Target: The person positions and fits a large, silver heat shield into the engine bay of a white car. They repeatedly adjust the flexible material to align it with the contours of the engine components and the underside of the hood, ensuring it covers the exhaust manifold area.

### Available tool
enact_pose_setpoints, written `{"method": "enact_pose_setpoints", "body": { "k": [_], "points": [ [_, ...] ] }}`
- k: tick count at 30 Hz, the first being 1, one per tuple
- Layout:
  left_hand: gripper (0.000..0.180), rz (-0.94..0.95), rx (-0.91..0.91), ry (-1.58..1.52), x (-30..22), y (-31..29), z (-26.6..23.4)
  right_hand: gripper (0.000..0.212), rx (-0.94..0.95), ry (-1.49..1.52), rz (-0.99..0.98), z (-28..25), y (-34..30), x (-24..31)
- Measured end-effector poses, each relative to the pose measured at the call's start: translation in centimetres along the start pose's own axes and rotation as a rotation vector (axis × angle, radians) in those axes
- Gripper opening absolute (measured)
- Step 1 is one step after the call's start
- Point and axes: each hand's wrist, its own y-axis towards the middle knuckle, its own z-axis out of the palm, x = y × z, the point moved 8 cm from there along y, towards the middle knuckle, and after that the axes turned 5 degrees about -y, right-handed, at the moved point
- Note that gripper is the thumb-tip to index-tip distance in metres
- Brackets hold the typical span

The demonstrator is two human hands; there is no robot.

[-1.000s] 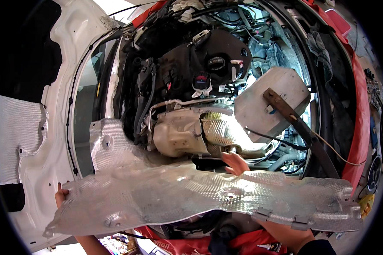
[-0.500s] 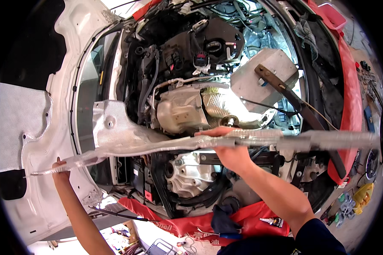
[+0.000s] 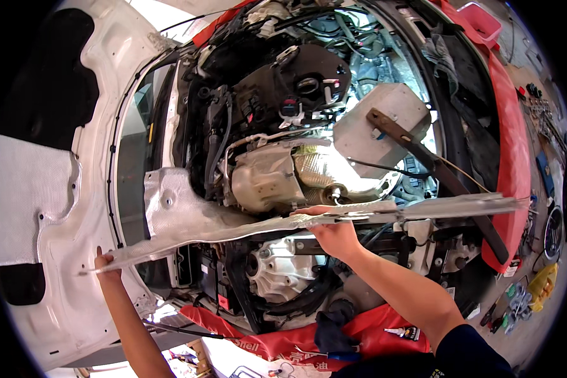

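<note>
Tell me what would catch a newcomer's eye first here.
First, the long silvery metal sheet, seen nearly edge-on across the middle, held by the left hand near its left end and the right hand around its midpart. Next, the pale angular plate right of centre, with a rust-brown bar slanting across it. Then the vivid red covers along the picture's right side and bottom.

Long, thin silver metal sheet, held up across the engine bay's width
The sheet is seen almost edge-on, its face foreshortened to a narrow, wavy band over the engine bay. It is gripped near its left end and about its middle. Its thin left end is set lower in the view than its right end, which is blurred.
</note>
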Motion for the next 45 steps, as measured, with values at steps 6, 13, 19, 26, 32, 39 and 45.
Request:
{"method": "enact_pose_setpoints", "body": {
  "k": [6,13,19,26,32,39,45],
  "points": [
    [0.086,0.064,0.054,0.119,0.4,-1.3,-1.0,0.031,0.211,0.502,0.068,1.2,-2.3,-3.0],
    [0.064,0.079,0.297,0.056,0.0,-11.7,2.5,0.048,0.382,0.117,-0.267,2.8,-5.9,-4.8],
    [0.073,0.007,0.151,-0.015,-0.7,-15.8,4.3,0.065,0.604,0.076,-0.472,4.5,-7.2,-9.9],
    [0.076,0.005,0.049,-0.084,-1.1,-11.2,2.8,0.064,0.711,0.171,-0.512,2.7,-7.6,-7.8],
    [0.078,0.016,-0.017,-0.130,-0.7,-8.7,0.2,0.046,0.558,0.134,-0.344,0.6,-4.4,0.6],
    [0.086,0.039,-0.162,-0.200,0.4,-10.5,2.9,0.026,0.239,0.030,-0.184,0.3,-2.9,1.4],
    [0.085,0.010,-0.225,-0.199,-0.2,-12.0,4.1,0.029,0.265,0.166,-0.131,0.4,-4.1,1.1]
  ]
}}
